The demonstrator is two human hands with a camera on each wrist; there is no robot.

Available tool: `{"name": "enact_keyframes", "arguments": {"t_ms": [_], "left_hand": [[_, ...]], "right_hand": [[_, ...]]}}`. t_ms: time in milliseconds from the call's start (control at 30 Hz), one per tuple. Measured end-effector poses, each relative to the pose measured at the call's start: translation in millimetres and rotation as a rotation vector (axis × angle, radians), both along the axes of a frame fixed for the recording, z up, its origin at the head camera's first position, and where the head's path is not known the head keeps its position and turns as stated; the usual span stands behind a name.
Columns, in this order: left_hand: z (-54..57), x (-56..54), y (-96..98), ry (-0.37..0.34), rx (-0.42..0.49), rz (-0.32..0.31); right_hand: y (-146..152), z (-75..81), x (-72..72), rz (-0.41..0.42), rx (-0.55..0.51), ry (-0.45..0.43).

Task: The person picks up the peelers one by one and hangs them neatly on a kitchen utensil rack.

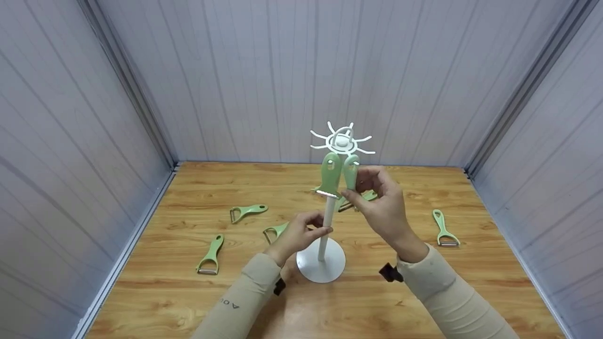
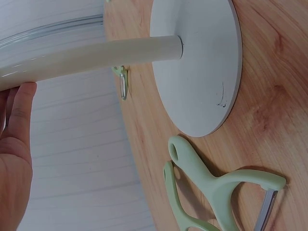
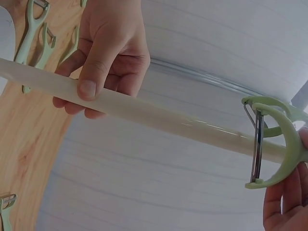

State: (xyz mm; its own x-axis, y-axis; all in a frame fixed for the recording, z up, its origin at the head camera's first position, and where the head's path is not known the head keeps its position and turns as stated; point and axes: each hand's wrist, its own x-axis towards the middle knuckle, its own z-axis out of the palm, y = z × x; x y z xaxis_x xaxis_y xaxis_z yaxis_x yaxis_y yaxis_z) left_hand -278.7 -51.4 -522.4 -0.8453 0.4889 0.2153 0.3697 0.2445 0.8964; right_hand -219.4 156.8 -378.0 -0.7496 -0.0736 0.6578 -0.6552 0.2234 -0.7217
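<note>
A white stand with a round base (image 1: 332, 270), a pole (image 1: 329, 212) and a ring of curved hooks (image 1: 342, 140) stands upright on the table. My left hand (image 1: 299, 234) grips the pole around its middle, thumb and fingers on opposite sides in the right wrist view. One green peeler (image 1: 332, 175) hangs from a front hook by its handle hole. Just right of it, my right hand (image 1: 384, 202) pinches a second green peeler (image 1: 350, 174) by its side. A white hook tip shows at this peeler's handle hole. Its metal blade (image 3: 258, 147) shows in the right wrist view.
Several more green peelers lie on the wooden table: two at left (image 1: 248, 212) (image 1: 211, 255), one (image 1: 275, 230) partly behind the left hand, one (image 1: 443, 229) far right, and others (image 1: 365, 198) behind the stand. Grey panel walls (image 1: 264, 80) enclose the back and sides.
</note>
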Motion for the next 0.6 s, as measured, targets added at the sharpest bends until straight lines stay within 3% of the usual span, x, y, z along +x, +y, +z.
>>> {"name": "enact_keyframes", "arguments": {"t_ms": [600], "left_hand": [[-0.3,0.8,0.1,-0.030,0.004,0.006]], "right_hand": [[23,2.5,2.8,-0.065,0.051,0.019]]}}
